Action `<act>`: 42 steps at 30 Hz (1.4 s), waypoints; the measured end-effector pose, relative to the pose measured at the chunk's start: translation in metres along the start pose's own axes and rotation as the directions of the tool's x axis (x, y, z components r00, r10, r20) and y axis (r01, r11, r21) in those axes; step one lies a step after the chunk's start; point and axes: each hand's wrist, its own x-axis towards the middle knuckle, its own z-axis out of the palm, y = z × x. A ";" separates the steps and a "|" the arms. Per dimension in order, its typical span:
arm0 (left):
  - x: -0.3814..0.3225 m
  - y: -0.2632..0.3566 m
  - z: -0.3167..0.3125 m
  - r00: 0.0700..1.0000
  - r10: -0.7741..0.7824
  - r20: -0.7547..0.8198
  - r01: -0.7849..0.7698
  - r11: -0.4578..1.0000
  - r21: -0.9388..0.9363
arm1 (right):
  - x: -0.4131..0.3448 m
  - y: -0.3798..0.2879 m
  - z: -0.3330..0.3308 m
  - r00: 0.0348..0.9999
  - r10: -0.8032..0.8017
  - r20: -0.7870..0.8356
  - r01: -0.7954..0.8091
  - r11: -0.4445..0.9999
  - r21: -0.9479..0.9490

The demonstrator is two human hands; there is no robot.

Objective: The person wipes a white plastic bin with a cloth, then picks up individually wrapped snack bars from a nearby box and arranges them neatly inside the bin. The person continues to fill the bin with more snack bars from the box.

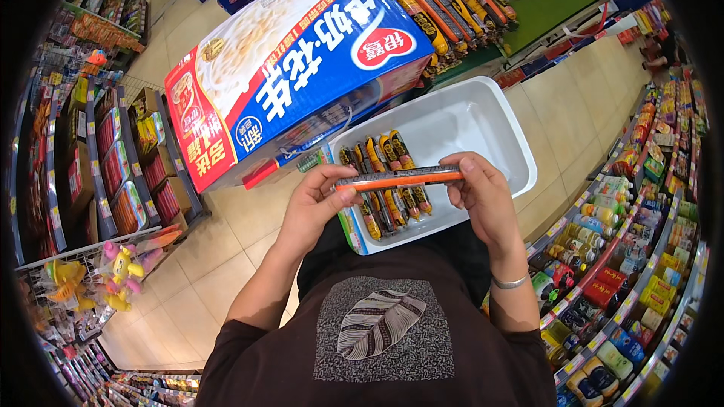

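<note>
A long, slim snack stick in an orange and black wrapper (399, 178) is stretched level between my two hands. My left hand (331, 189) pinches its left end between thumb and fingers, and my right hand (474, 183) grips the right end. Below the stick, a white plastic bin (452, 124) holds several similar wrapped sticks (390, 206) laid side by side at its left end. The wrappers in the bin are yellow, black and pink. A printed panel (352, 230) covers the bin's left edge.
A large printed carton (283, 62) stands beyond my left hand. More wrapped sticks (447, 5) lie in a row next to a green display surface (554, 0). Shelves of drinks (611, 271) curve along the right; snack shelves (119, 164) and bagged toys (121, 271) stand at the left.
</note>
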 end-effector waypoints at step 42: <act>0.009 0.003 0.034 0.998 -0.047 0.041 0.051 0.993 -0.110 | 0.004 0.005 0.007 0.888 0.182 0.422 0.019 0.902 -0.431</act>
